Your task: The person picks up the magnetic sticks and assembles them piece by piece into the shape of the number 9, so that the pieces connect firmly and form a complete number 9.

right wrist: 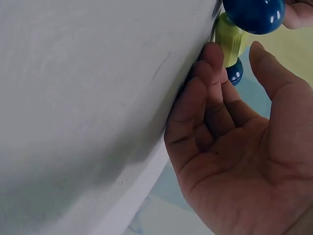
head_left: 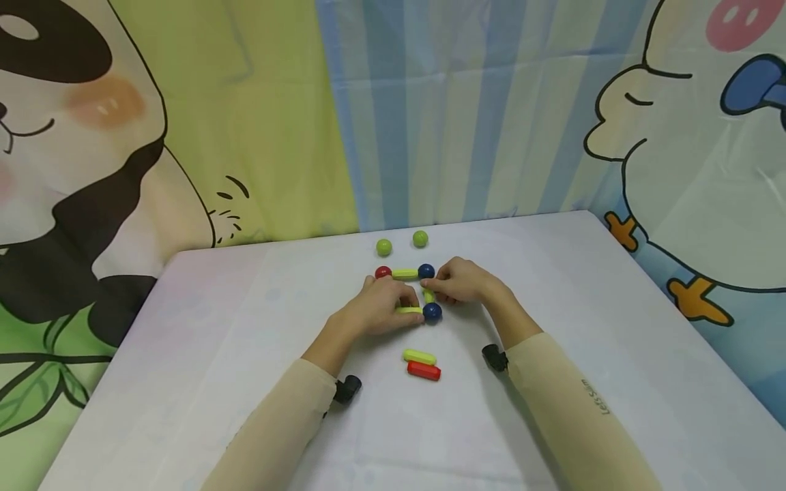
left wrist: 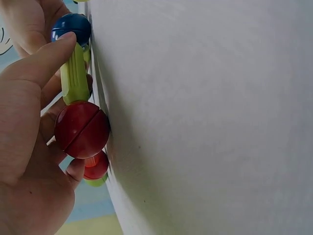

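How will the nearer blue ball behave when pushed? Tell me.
The blue ball probably won't roll freely, since it meets the green stick. Its shiny surface may feel slippery. Its undented outline suggests it's stiff.

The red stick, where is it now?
In the head view, just right of centre, the red stick lies on the table between the sleeves, just below a yellow-green stick.

The near blue ball [head_left: 432, 312] looks like smooth, glossy plastic; the red ball [left wrist: 82, 130] shines likewise, cut by a groove. The yellow-green rod [left wrist: 75, 78] between them looks like duller, ribbed plastic. The table [head_left: 245, 341] is smooth and matt, the far backdrop [head_left: 424, 102] creased, faintly shiny cloth, the sleeves [head_left: 282, 416] matt cloth
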{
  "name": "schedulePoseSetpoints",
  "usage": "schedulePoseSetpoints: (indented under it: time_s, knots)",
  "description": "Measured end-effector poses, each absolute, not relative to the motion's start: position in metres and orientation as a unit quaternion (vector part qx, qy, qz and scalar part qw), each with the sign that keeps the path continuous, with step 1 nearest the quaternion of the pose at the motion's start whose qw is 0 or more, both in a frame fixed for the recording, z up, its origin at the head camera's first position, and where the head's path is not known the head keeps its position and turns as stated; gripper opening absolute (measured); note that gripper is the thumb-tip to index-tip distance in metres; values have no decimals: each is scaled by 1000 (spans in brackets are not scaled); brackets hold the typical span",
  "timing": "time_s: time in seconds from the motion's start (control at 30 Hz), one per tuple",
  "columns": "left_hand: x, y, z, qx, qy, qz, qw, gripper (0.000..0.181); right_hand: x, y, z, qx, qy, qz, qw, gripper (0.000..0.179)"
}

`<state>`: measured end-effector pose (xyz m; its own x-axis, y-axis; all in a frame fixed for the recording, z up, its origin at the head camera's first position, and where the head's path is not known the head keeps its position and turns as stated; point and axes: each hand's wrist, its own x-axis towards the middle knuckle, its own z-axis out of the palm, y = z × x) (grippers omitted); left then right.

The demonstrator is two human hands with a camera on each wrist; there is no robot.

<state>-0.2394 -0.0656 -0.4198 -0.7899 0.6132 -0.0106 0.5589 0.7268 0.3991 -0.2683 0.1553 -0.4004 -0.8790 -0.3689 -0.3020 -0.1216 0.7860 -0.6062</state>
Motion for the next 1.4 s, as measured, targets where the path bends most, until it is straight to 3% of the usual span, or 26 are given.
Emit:
schedulePoseSetpoints:
  time_s: [0.7, 1.4]
  knots:
    - [-241, -68, -421, 313, 919, 224, 86, 23, -272, 158, -408, -98, 913, -347, 191, 40]
    - [-242, -68, -423, 321, 920, 219, 57, 21, -272, 158, -410, -114, 901, -362, 211, 36]
